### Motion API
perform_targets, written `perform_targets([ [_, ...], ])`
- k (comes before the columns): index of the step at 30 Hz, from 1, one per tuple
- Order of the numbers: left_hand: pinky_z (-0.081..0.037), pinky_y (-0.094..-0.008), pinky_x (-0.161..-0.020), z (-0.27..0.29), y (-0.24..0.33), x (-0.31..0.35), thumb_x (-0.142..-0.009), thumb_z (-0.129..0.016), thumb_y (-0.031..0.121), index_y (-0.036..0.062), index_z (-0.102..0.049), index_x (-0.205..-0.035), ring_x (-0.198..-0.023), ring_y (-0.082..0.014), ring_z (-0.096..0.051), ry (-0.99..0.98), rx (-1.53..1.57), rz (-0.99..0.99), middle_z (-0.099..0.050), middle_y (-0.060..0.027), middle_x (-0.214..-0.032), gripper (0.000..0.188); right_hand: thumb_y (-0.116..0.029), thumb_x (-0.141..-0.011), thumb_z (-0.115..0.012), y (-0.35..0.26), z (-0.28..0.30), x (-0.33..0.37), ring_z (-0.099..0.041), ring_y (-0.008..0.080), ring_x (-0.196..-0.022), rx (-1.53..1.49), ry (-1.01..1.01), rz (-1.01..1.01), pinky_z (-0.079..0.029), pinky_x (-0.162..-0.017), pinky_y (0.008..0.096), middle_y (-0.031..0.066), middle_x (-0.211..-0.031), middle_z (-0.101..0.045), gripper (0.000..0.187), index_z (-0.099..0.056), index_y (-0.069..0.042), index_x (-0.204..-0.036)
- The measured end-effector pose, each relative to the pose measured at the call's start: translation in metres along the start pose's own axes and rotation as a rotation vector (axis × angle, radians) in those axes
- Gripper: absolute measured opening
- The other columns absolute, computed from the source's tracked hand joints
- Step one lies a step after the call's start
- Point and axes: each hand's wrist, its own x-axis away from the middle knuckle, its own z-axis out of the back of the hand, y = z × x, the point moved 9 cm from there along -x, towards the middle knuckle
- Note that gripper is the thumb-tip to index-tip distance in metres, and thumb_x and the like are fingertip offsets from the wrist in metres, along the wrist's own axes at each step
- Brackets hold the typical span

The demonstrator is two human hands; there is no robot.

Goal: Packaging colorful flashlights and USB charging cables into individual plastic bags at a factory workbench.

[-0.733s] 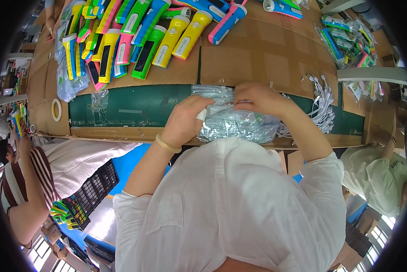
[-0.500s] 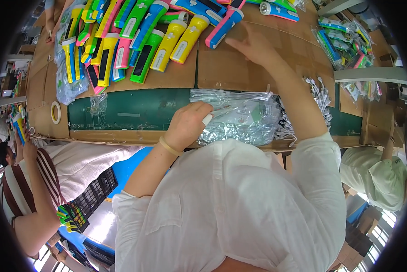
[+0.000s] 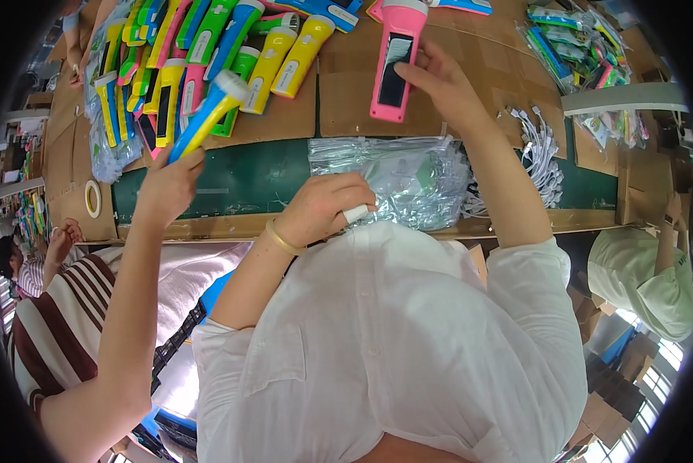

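In my right hand [image 3: 439, 83] is a pink flashlight [image 3: 395, 96], held by its body with the dark panel facing up and the head pointing away from me. My left hand [image 3: 327, 207] lies at the left edge of a stack of clear plastic bags [image 3: 416, 181], its fingers curled onto them and the fingertips partly hidden. One of its fingers wears a white wrap [image 3: 355, 213]. A bundle of white cables [image 3: 543, 158] lies to the right, behind my right forearm.
Several colourful flashlights [image 3: 207, 38] are heaped at the far left. Beside me on the left, a co-worker's hand [image 3: 167, 185] holds a blue-and-yellow flashlight [image 3: 207, 116] over the table. A tape roll [image 3: 92, 199] lies at the left edge. Bagged flashlights [image 3: 578, 50] are piled at the far right.
My right hand, empty before, now grips the pink flashlight. The blue-and-pink flashlight beside it no longer shows there. The co-worker's arm has come in from the left with a flashlight.
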Motion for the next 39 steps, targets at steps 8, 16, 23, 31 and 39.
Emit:
perform_targets([
  [8,-0.053,-0.0357,-0.064,0.005,0.031,-0.012,-0.077,-0.072,0.002,0.0063,-0.070,-0.091,-0.076,-0.0276,-0.066,0.170,-0.152,-0.076,-0.063,-0.0086,-0.087,0.015,-0.013,-0.088,-0.071,0.000,-0.045,0.122,-0.069,0.0406,-0.096,0.664,-0.393,-0.056,-0.055,-0.082,0.0467,0.0251,-0.106,-0.069,0.050,-0.049,-0.003,-0.132],
  [16,-0.051,-0.0355,-0.067,0.006,0.040,-0.013,-0.072,-0.072,-0.004,0.0045,-0.069,-0.090,-0.078,-0.0284,-0.063,0.231,-0.073,-0.079,-0.061,-0.0110,-0.088,0.021,-0.003,-0.080,-0.067,-0.023,-0.060,0.147,-0.067,0.0354,-0.095,1.336,-0.650,0.006,-0.053,-0.081,0.0451,0.0160,-0.093,-0.067,0.038,-0.057,-0.006,-0.117],
  [23,-0.052,-0.0364,-0.070,0.004,0.001,-0.013,-0.079,-0.071,-0.005,0.0022,-0.064,-0.092,-0.081,-0.0305,-0.063,0.234,-0.177,0.140,-0.062,-0.0127,-0.088,0.017,-0.011,-0.087,-0.071,-0.018,0.030,0.144,-0.067,0.0332,-0.099,0.966,-0.209,0.102,-0.053,-0.084,0.0435,0.0106,-0.100,-0.069,0.018,-0.071,-0.006,-0.104],
  [31,-0.051,-0.0361,-0.076,-0.010,0.002,-0.016,-0.079,-0.070,-0.004,0.0019,-0.063,-0.096,-0.086,-0.0314,-0.063,0.170,-0.159,0.066,-0.063,-0.0131,-0.092,0.019,-0.013,-0.080,-0.072,0.035,0.174,0.225,-0.070,0.0320,-0.085,1.527,0.049,-0.285,-0.054,-0.073,0.0426,0.0112,-0.085,-0.071,0.011,-0.075,-0.008,-0.089],
  [39,-0.051,-0.0388,-0.089,-0.004,-0.006,-0.005,-0.082,-0.070,0.000,0.0037,-0.064,-0.100,-0.104,-0.0344,-0.064,0.135,-0.206,0.076,-0.067,-0.0147,-0.113,0.020,-0.016,-0.098,-0.066,-0.071,0.198,0.227,-0.057,0.0076,-0.079,0.784,0.459,-0.112,-0.045,-0.071,0.0242,0.0009,-0.085,-0.064,0.017,-0.065,0.000,-0.103],
])
